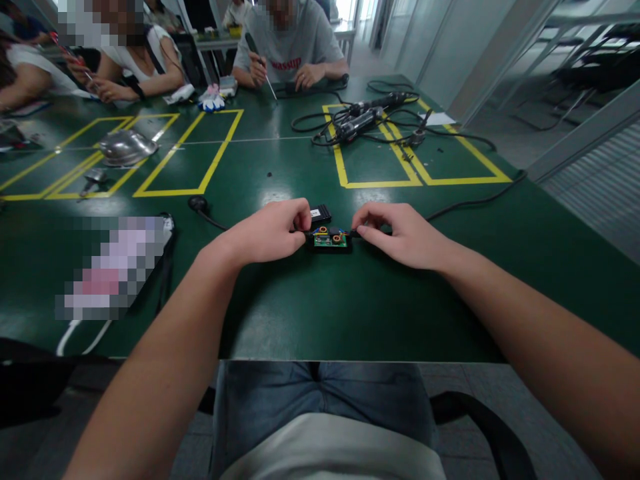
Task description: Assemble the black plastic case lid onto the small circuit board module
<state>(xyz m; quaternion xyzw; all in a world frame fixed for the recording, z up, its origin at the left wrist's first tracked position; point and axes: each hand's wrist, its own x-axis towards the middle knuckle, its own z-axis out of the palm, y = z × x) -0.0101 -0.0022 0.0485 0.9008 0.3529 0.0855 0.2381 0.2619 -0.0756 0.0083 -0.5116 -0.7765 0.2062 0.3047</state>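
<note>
In the head view, a green circuit board [330,243] sits in a shallow black case [332,251] on the green table [350,313], in front of the person and between the two hands, with a dark, labelled cover [321,213] lying just behind it. The left hand [273,230] looks closed on the black left cable [216,223] at the case's left end, thumb and curled forefinger together, though the exact contact is hidden by the fingers; that cable runs out behind the wrist to a plug [198,204]. The right hand [400,230] pinches the black right cable [470,202] close to the case's right end. Handling this well probably calls for a light, even grip on the cable jackets rather than on the thin coloured wires, with both ends level so that neither pulls the board askew; fingertips are best clear of the copper coils [337,239], and any pressure gentle and straight down. In pose the hands nearly mirror each other: both forearms slant inward from the lower corners, the wrists hover above the tabletop, the palms turn toward one another, and the remaining fingers curl in, leaving the board's middle in plain sight.
</note>
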